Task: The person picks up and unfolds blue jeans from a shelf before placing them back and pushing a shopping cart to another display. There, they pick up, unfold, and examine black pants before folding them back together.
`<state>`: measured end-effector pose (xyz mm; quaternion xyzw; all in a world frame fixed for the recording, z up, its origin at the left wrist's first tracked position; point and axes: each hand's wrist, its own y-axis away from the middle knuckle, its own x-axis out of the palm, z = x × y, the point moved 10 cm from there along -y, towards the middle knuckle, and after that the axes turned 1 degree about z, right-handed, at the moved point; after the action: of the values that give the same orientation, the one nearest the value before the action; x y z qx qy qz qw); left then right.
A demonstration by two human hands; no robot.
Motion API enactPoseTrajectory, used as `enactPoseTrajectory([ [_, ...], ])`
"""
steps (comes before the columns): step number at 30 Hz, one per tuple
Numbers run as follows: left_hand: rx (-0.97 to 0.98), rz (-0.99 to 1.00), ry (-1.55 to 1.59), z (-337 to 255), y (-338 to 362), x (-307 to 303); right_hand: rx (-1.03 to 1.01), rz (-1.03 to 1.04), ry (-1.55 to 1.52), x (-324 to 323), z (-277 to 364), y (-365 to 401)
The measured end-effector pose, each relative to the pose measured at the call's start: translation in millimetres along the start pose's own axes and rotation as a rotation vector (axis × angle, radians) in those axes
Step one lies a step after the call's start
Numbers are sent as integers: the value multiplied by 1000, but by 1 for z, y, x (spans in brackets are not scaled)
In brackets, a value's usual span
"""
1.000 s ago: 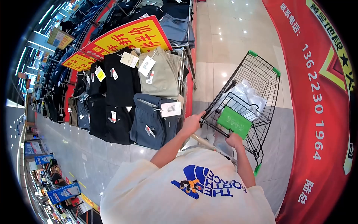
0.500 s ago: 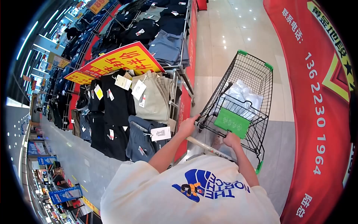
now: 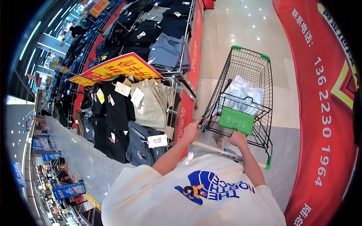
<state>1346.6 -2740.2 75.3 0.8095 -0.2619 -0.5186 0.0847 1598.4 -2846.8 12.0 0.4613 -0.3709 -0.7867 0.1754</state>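
Observation:
A black wire shopping cart [image 3: 245, 71] with green corner caps stands in front of me. White plastic bags [image 3: 244, 94] lie inside it, behind a green panel [image 3: 236, 121]. My left hand [image 3: 192, 130] is closed around the left end of the cart's handle. Further right, just below the green panel, my right hand [image 3: 238, 138] grips the same handle. A pale printed bar [image 3: 217, 151] crosses between my forearms, close to my white shirt.
Racks of folded trousers [image 3: 149, 100] with tags and a yellow-red sign [image 3: 120, 68] flank the cart on the left. A red banner [image 3: 313, 98] runs along the right. Tiled floor [image 3: 241, 22] stretches ahead.
The cart has turned slightly, its front end shifting left in view. The left racks and right banner have shifted a little. Both hands keep their hold.

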Motion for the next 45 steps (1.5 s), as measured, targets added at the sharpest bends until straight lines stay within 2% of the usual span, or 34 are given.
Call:
enactPoseTrajectory([
  [4,14,-56,9,-1,-15,-5,-46,-18,1,-12,4,-15],
  [15,-22,-32,0,-4,-61,-24,-70,-4,-1,-48,12,-50],
  [20,-26,-35,-17,-10,-108,-43,-75,-15,-17,-74,12,-92],
  [22,32,-65,-45,-15,-131,-55,-82,-4,-23,-88,19,-102],
  [28,11,-5,-4,-18,-194,-77,-46,-13,-14,-141,35,-143],
  [36,-40,-6,48,-13,-250,-96,-41,10,7,-173,45,-196],
  [45,20,-60,40,-13,-329,-122,-55,-41,-2,-222,56,-262],
])
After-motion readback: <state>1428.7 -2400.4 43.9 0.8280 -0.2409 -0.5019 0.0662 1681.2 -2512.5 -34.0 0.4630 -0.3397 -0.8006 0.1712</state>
